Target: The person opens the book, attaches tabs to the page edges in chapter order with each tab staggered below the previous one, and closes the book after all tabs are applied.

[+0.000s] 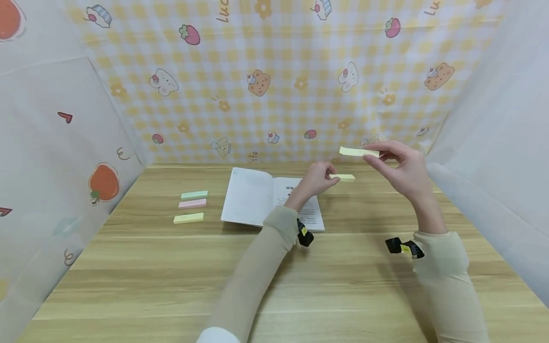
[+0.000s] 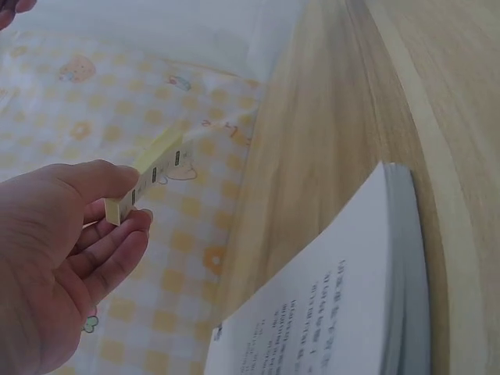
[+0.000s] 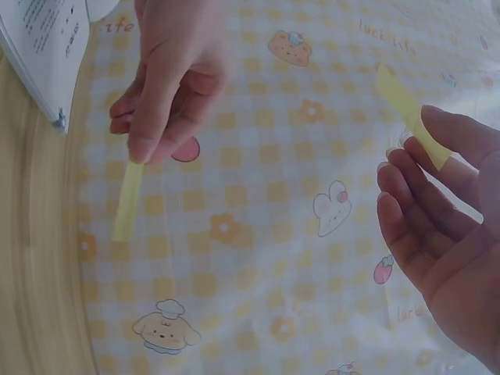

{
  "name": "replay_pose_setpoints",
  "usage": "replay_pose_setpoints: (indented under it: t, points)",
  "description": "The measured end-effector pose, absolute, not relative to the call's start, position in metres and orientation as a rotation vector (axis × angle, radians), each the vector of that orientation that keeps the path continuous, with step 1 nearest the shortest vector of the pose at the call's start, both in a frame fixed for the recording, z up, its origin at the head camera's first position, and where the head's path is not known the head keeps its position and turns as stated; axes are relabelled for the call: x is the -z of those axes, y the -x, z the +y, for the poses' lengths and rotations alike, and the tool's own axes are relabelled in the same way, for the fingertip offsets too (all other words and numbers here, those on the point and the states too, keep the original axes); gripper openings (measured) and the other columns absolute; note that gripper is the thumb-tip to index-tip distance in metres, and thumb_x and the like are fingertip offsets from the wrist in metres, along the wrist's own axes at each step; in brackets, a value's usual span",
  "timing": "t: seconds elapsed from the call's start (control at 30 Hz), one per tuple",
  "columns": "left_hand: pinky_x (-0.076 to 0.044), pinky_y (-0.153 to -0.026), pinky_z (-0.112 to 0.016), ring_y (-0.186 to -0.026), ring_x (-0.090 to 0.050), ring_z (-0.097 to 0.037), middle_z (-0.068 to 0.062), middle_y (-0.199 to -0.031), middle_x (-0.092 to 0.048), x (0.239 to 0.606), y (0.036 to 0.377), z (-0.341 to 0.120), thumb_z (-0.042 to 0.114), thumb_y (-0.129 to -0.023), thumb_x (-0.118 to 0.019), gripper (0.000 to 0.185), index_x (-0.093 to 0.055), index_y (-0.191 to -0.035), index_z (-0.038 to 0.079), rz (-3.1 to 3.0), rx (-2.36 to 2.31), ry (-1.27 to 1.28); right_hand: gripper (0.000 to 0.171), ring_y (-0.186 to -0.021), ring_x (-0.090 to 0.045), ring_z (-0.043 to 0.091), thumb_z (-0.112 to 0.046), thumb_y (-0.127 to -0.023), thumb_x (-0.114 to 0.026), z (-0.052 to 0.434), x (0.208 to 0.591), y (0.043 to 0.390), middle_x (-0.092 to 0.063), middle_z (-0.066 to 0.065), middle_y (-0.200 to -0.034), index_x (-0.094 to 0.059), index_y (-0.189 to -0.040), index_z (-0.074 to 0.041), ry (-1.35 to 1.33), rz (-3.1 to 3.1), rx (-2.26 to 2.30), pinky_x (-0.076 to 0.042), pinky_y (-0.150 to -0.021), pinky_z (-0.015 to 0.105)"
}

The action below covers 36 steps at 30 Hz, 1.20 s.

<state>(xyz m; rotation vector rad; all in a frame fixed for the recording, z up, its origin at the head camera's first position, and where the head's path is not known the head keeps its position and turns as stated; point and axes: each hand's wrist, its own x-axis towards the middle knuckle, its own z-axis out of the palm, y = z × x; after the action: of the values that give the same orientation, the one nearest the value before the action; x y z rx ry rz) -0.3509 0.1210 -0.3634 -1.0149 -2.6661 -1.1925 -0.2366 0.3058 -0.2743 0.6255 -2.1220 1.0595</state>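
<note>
We are holding two yellow paper items above the far right of the worktop [image 1: 300,286], just right of the open book [image 1: 257,196]. Our right hand [image 1: 403,169] is pinching a single yellow note [image 1: 359,152] by one end between thumb and fingers [image 3: 406,195], so the strip is sticking out to the left, raised in the air and free of everything else; held by its tip like this, most of its face is staying clear, which we judge is to keep any sticky part off the skin. Our left hand [image 1: 315,180] is gripping a yellow pad [image 1: 343,177] by its near end, fingers [image 2: 117,250] curled under and thumb on top, with the pad pointing right toward the other hand, low over the wood and apart from the loose note. The two hands are close together, as they would be when a sheet is being parted from its stack.

The book is lying flat and open, printed page on the right, near enough for either hand to reach. Well to the left, three more pads are lying in a column on the worktop: green [image 1: 194,194] farthest, pink [image 1: 192,203] in the middle, yellow [image 1: 188,218] nearest. A patterned cloth [image 1: 274,85] is hanging behind.
</note>
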Motion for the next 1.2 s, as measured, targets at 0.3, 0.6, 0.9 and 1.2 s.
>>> replay_pose_setpoints:
  t: [0.3,0.6,0.9,1.2]
  points:
    - [-0.046,-0.072,-0.017,-0.084,-0.057,-0.012,-0.004,-0.094,-0.065,0.380,0.358,0.132,0.015,-0.095,-0.072,0.017,-0.070,-0.104,0.001,-2.748,1.155,0.987,0.025,-0.083,-0.065,0.004,0.005,-0.085,-0.078,0.308,0.277,0.238,-0.073,0.004,-0.100,-0.077,-0.109,-0.002,-0.612,-2.168,-1.053,-0.048,-0.072,0.015]
    - [-0.044,-0.070,-0.019,-0.081,-0.054,-0.012,-0.004,-0.091,-0.064,0.390,0.365,0.134,0.012,-0.093,-0.070,0.012,-0.069,-0.098,0.001,-2.790,1.090,0.992,0.025,-0.083,-0.063,0.002,0.003,-0.086,-0.078,0.309,0.277,0.239,-0.073,0.007,-0.100,-0.077,-0.110,-0.005,-0.608,-2.182,-1.010,-0.048,-0.073,0.014]
    - [-0.048,-0.083,-0.024,-0.092,-0.058,-0.014,-0.004,-0.101,-0.066,0.400,0.365,0.140,0.016,-0.093,-0.072,0.014,-0.069,-0.101,0.004,-2.876,1.011,0.960,0.026,-0.081,-0.063,0.002,0.005,-0.084,-0.078,0.311,0.274,0.237,-0.073,0.011,-0.101,-0.077,-0.109,-0.004,-0.610,-2.183,-1.020,-0.047,-0.071,0.013]
    - [-0.047,-0.075,-0.023,-0.084,-0.057,-0.012,0.000,-0.097,-0.066,0.404,0.362,0.148,0.017,-0.092,-0.073,0.010,-0.072,-0.098,0.008,-2.909,0.885,0.923,0.025,-0.085,-0.062,-0.001,0.003,-0.085,-0.079,0.309,0.274,0.234,-0.073,0.013,-0.104,-0.077,-0.109,-0.003,-0.612,-2.197,-0.980,-0.048,-0.077,0.015]
